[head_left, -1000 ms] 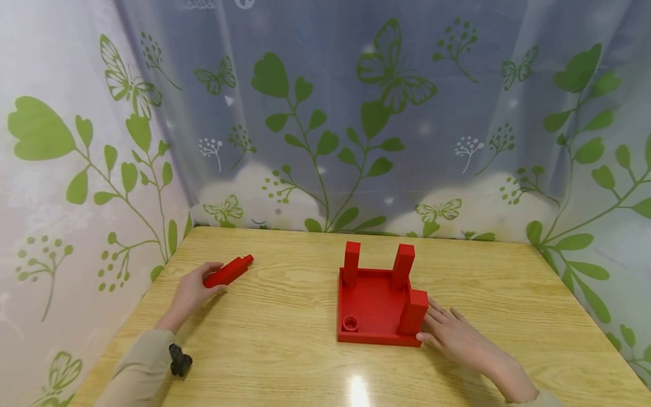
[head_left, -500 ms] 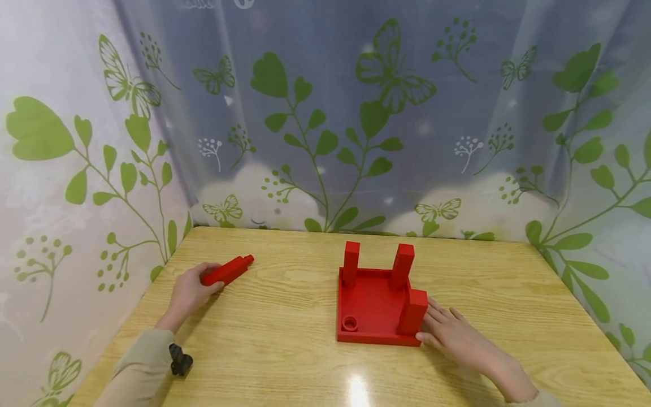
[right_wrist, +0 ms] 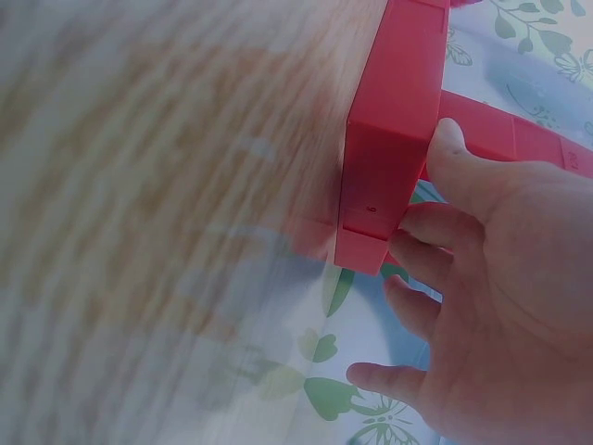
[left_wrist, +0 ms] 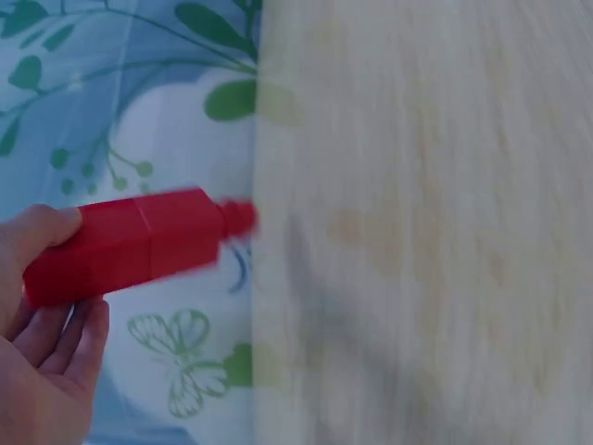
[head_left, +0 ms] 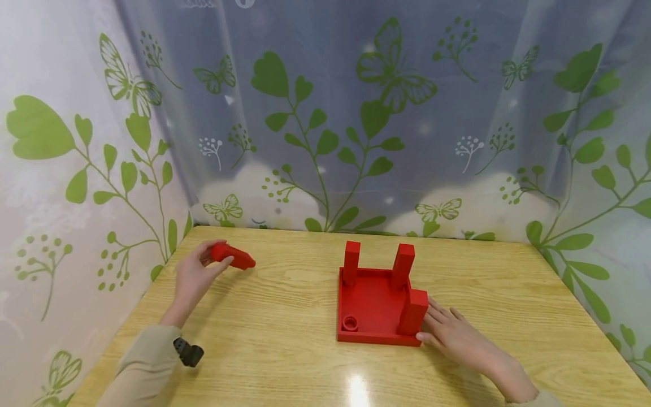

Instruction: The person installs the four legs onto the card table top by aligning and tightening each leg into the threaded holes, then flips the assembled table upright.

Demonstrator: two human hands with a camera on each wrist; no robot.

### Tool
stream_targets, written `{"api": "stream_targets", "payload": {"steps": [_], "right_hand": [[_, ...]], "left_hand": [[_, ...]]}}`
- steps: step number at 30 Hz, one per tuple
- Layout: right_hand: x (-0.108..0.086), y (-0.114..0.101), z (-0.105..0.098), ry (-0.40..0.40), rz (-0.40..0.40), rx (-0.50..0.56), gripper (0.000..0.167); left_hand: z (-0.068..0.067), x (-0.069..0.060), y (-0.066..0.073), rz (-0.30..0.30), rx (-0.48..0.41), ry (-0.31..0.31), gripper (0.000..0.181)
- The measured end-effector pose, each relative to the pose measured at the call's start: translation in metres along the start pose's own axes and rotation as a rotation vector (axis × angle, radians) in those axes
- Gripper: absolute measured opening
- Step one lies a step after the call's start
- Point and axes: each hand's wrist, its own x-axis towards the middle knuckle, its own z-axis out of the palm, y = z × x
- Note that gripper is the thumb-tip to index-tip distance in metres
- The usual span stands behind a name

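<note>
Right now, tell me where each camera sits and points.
Head: on the head, facing forward and down at table and red tray; left hand and right hand show.
Left wrist: on that wrist, facing the red post; left hand shows.
Right wrist: on that wrist, facing the tray; right hand shows.
Head and left wrist share the red post.

Free tabletop [head_left: 290,299] left of upright legs [head_left: 403,263]

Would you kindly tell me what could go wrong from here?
The left hand holds the red leg toward the end opposite its peg, so it might twist or slip. With the leg tilted, its peg could miss the round socket at the near-left corner of the red base. The right hand is at the base's right side, so pushing there might slide it.
</note>
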Motion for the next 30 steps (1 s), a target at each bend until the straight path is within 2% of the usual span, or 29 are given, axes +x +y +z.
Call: {"api": "stream_targets", "payload": {"steps": [5, 11, 17, 25, 27, 30], "right_hand": [[0.000, 0.000, -0.001, 0.003, 0.000, -0.005, 0.063], [0.001, 0.000, -0.001, -0.014, 0.018, -0.006, 0.064], [0.000, -0.002, 0.000, -0.011, 0.007, -0.014, 0.063], [0.000, -0.001, 0.002, 0.011, 0.002, -0.029, 0.062], [0.000, 0.000, 0.002, 0.011, 0.002, -0.033, 0.062], [0.000, 0.000, 0.002, 0.006, 0.004, -0.030, 0.062]], "left_hand": [[0.006, -0.001, 0.019, -0.019, -0.130, 0.019, 0.049], [0.016, -0.004, 0.037, 0.038, -0.277, 0.003, 0.045], [0.027, -0.010, 0.059, 0.065, -0.276, -0.049, 0.045], [0.035, -0.026, 0.109, 0.122, -0.294, -0.100, 0.042], [0.041, -0.027, 0.112, 0.132, -0.310, -0.110, 0.041], [0.054, -0.027, 0.107, 0.143, -0.331, -0.124, 0.042]]}}
